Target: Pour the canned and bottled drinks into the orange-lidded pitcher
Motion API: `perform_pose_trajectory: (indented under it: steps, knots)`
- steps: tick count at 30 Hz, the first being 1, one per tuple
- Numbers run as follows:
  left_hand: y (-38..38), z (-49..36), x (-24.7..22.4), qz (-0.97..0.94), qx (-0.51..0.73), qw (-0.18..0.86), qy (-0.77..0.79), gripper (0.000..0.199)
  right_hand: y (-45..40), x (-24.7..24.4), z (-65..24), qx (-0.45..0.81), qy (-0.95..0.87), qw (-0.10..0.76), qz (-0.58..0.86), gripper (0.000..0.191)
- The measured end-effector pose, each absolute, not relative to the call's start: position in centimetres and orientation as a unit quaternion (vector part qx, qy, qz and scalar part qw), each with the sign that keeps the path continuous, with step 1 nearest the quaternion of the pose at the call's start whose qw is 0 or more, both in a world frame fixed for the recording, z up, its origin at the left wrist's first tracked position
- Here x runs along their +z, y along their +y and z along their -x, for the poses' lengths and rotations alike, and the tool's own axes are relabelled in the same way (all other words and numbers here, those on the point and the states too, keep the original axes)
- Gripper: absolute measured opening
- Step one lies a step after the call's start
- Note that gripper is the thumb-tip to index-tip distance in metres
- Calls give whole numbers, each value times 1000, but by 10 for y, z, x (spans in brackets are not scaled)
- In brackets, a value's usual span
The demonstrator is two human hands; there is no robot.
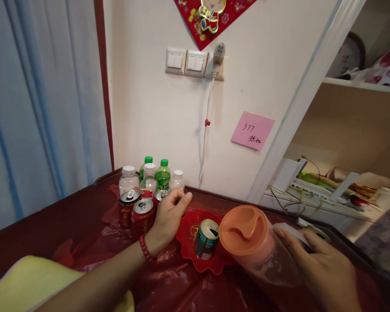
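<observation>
Yellow cloth (29, 281): one, nearest, lower left.

Left hand (169, 216): bead bracelet (146, 251) at wrist. Fingers were curled inward between the red cans and the dish; whether they were fully closed, or around anything, could not be told.

Right hand (325, 260): fingers were clamped on the side of the jug away from the dish.

Jug (266, 255): one, see-through, orange lid (242, 232). Was held at the right of the dish, lid near the can. Judged stiff and fairly light, though its fill could not be read; the smooth wall was probably slippery if wet. Best hold seemed the gripped side, steadied low on the body; the lid looked a poor place to lift by.

Dish (186, 249): red, scalloped, on the plastic-covered table (52, 221).

Can (206, 245): green, opened, upright in the dish. Judged thin-walled, easily dented and quick to tip; best held round the middle.

Red cans (143, 219): three, left of the dish.

Jars (129, 182): three, white-capped, behind.

Bottles (163, 175): two, green-capped, near the wall.

Pink note (252, 131): on the wall.
</observation>
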State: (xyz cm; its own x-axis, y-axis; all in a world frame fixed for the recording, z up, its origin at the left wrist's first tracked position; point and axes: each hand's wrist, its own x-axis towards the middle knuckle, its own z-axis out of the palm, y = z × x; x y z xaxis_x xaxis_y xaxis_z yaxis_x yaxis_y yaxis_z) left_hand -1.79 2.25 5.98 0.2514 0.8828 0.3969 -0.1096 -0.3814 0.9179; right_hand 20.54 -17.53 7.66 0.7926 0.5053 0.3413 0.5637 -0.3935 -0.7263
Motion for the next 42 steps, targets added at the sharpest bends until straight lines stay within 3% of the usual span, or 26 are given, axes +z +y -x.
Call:
perform_pose_trajectory:
  steps: [42]
  knots:
    - [23, 17, 55, -639, 533, 472, 290, 40, -175, 75, -204, -56, -327, 443, 833, 62]
